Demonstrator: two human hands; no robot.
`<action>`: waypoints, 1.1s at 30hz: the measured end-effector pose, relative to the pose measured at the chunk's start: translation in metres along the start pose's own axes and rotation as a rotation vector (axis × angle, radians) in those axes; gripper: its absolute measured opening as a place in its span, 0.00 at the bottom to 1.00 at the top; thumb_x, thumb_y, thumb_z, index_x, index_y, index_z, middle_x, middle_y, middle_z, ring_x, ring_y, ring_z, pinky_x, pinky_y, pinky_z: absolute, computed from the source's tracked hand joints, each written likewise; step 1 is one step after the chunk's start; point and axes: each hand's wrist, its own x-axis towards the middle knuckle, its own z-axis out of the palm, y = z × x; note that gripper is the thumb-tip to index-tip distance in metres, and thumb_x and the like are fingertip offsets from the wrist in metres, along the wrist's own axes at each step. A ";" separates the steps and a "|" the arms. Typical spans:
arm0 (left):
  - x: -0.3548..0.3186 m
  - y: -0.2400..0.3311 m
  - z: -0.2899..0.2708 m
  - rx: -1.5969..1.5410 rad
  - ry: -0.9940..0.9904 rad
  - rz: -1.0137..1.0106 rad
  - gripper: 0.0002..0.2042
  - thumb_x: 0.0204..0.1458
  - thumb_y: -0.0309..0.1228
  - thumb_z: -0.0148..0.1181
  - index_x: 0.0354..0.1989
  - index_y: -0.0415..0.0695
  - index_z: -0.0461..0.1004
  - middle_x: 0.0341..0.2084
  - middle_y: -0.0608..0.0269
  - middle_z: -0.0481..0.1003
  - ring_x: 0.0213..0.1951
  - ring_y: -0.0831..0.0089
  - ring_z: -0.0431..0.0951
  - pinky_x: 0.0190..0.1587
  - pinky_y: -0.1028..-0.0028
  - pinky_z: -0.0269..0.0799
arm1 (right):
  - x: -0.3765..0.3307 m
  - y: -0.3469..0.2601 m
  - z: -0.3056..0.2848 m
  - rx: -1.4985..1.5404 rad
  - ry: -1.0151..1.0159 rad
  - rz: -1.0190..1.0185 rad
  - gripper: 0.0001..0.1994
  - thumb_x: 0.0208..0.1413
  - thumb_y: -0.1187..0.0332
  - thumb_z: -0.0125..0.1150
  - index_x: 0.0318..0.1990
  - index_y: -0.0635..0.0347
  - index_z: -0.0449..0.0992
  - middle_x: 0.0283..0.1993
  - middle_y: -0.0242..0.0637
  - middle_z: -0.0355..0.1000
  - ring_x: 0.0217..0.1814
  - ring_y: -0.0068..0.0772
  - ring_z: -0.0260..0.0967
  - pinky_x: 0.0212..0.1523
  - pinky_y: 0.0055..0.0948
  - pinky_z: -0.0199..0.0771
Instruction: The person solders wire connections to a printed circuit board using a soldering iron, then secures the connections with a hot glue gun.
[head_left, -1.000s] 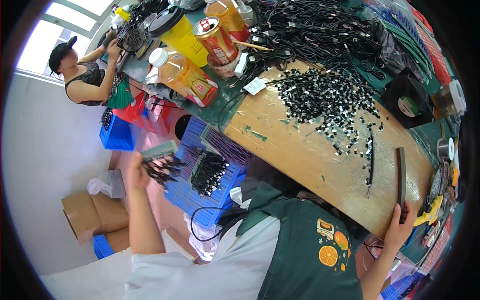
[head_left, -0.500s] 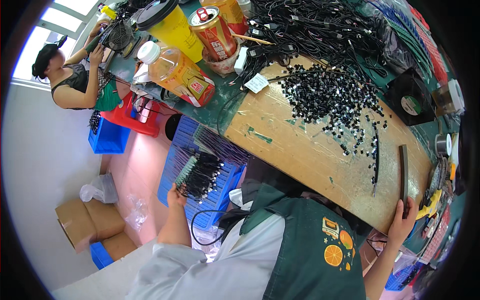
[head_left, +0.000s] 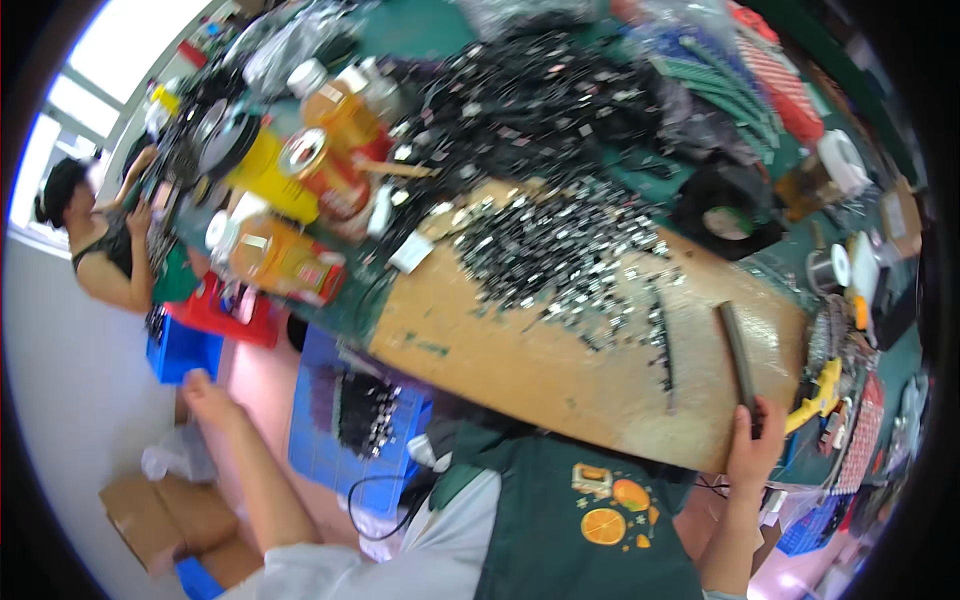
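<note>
My right hand grips the lower end of a long, narrow dark strip over the right part of a tan board. Away from the table, my left hand is stretched out at the left, above the floor. Motion smears its fingers, and I see nothing in it. Near my left forearm, a bundle of black wires with pale ends lies in a blue plastic crate. A heap of small black connector pieces covers the board's far part.
Drink bottles, a can and a lidded yellow cup stand at the table's left. Black cables pile up behind. A fan and a yellow tool lie rightward. Another person sits far left.
My left hand has left the wire bundle, which now lies in the crate, and swung out left. The view has shifted and blurred. My right hand still holds the strip.
</note>
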 end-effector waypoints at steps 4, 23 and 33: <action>-0.038 0.332 0.039 -0.498 0.098 0.143 0.11 0.64 0.30 0.58 0.49 0.35 0.74 0.44 0.56 0.78 0.42 0.70 0.77 0.47 0.73 0.74 | -0.001 -0.017 -0.005 -0.053 0.029 -0.015 0.14 0.51 0.71 0.70 0.44 0.62 0.75 0.39 0.45 0.71 0.42 0.48 0.70 0.44 0.40 0.70; -0.296 0.760 0.356 -0.560 -0.831 1.250 0.23 0.52 0.41 0.68 0.53 0.42 0.76 0.53 0.50 0.77 0.57 0.52 0.74 0.60 0.58 0.69 | 0.006 -0.017 -0.010 -0.004 0.172 -0.113 0.16 0.44 0.67 0.74 0.41 0.58 0.78 0.39 0.43 0.72 0.43 0.49 0.70 0.46 0.44 0.70; -0.309 0.781 0.365 -0.332 -0.943 1.759 0.13 0.57 0.30 0.57 0.50 0.43 0.77 0.42 0.52 0.81 0.45 0.51 0.80 0.48 0.56 0.76 | 0.004 -0.017 -0.009 0.012 0.142 -0.106 0.14 0.47 0.62 0.72 0.41 0.55 0.79 0.39 0.39 0.73 0.43 0.45 0.71 0.46 0.41 0.70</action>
